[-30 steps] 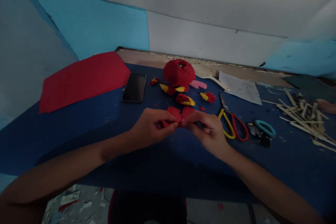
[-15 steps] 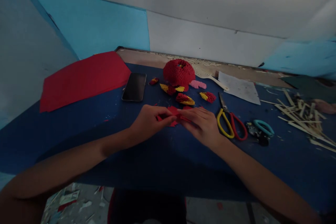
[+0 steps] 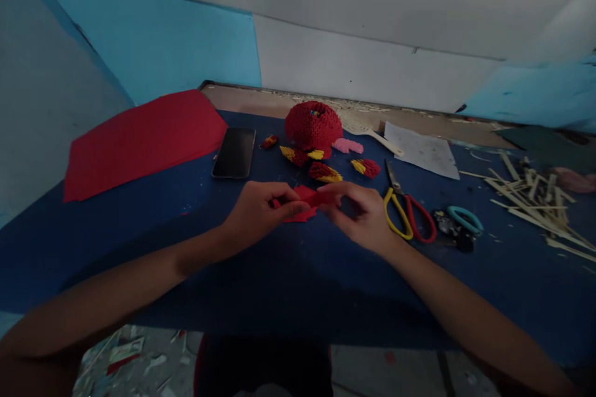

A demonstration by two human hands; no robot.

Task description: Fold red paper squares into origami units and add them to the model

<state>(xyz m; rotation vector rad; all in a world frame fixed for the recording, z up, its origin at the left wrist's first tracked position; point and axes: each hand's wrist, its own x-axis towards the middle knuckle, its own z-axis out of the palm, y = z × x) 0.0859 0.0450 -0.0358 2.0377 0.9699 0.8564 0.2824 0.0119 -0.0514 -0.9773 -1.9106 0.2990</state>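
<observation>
Between my two hands is a small piece of red paper (image 3: pixel 318 198). My left hand (image 3: pixel 258 209) pinches its left end with thumb and forefinger. At the other end, my right hand (image 3: pixel 361 211) grips it between thumb and fingertips. Under and behind the fingers lie more red paper pieces (image 3: pixel 300 217) on the blue table. Just beyond them stand a round red folded-paper body (image 3: pixel 313 127) with a hollow top and several red-and-yellow folded-paper pieces (image 3: pixel 325 171). The paper's exact folds are too small and dark to make out.
Large red sheets (image 3: pixel 144 139) lie at the left, beside a black phone (image 3: pixel 234 153). To the right are scissors (image 3: pixel 410 208), a teal hair tie (image 3: pixel 465 221), a white hairbrush (image 3: pixel 379 139), a white sheet (image 3: pixel 421 150) and a heap of thin sticks (image 3: pixel 542 201).
My right hand's fingers have lifted and curled into a rounder pinch, showing more of the red paper. My left hand keeps its pinch. The whole view has shifted slightly.
</observation>
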